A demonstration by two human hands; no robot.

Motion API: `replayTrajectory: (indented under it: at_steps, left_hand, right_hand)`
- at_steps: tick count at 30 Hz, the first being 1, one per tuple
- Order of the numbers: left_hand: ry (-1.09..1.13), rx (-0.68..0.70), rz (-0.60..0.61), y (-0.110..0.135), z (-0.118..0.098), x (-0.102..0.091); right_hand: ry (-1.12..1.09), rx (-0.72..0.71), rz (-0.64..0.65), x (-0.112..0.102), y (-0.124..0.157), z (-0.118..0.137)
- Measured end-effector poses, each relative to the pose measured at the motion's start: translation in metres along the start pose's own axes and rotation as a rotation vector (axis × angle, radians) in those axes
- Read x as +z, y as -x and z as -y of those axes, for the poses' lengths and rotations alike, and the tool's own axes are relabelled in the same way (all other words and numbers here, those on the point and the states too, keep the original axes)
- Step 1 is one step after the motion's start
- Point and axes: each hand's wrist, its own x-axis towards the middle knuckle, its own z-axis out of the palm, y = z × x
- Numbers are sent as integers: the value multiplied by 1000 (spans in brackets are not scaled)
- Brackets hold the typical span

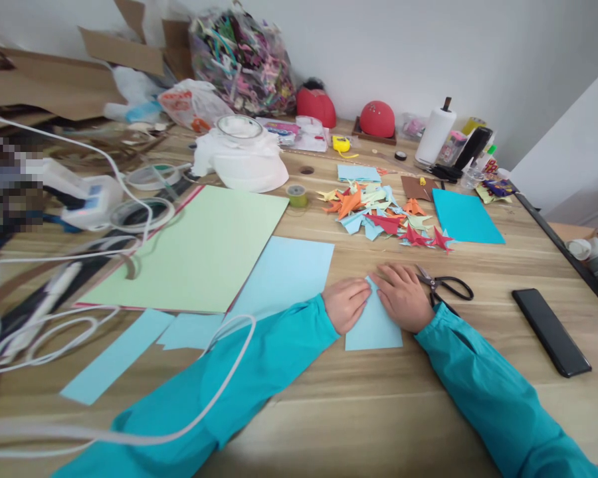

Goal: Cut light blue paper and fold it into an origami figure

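Observation:
A small light blue paper (373,328) lies on the wooden table (428,392) in front of me. My left hand (345,303) presses on its upper left corner with the fingers curled together. My right hand (402,296) lies flat on its upper right part, fingers pointing left. Both arms wear teal sleeves. Black scissors (446,285) rest just right of my right hand.
A pile of folded paper cranes (379,216) sits behind the hands. A large pale green sheet (204,249), light blue sheets (284,272), a turquoise sheet (466,217), a black phone (551,330), white cables (80,318), tape rolls (142,214) and clutter along the wall surround them.

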Motion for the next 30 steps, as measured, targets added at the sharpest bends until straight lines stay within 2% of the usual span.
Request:
replayTrajectory:
  at_steps: [4,9,30]
  left_hand:
    - [-5,-40,42,1,-1,1]
    - [-36,-74,2,3,1,4]
    - [-77,-46,9,3,1,5]
  right_hand:
    - [-3,-6,-12,1,0,-1]
    - [-7,-4,-14,3,1,-1]
    - [-20,25,13,2,0,-2]
